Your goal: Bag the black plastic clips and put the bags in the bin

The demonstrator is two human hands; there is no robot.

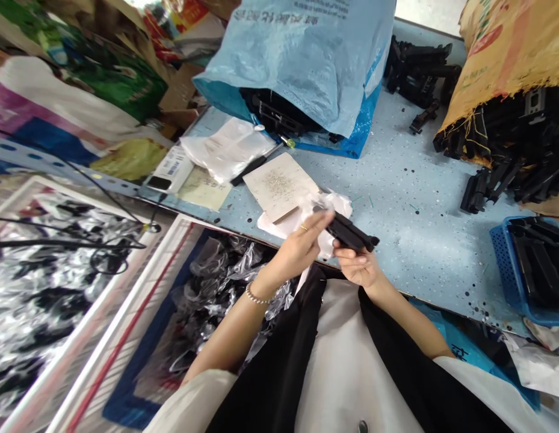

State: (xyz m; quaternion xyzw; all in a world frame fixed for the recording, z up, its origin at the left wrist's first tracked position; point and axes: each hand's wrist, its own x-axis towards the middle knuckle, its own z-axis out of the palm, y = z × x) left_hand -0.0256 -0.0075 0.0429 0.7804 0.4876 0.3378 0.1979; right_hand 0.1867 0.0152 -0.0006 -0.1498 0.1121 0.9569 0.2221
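Observation:
In front of my body, at the table's edge, my right hand [358, 266] grips a long black plastic part [351, 231] from below, its fingers wrapped round the underside. My left hand [304, 240], wearing a ring and a beaded bracelet, has its fingers closed at the part's left end. Blur hides exactly what those fingertips pinch. Crumpled white plastic [337, 203] lies just behind and under the hands. Beside it is a pale square board [281, 183] with small specks scattered on top.
A blue sack [301, 66] holding black parts stands at the back. To the right are a yellow sack [509, 54] spilling black parts and a blue basket [505, 264] of them. Below left, crates [126, 397] contain plastic-wrapped pieces. Cables [80, 243] cross at left.

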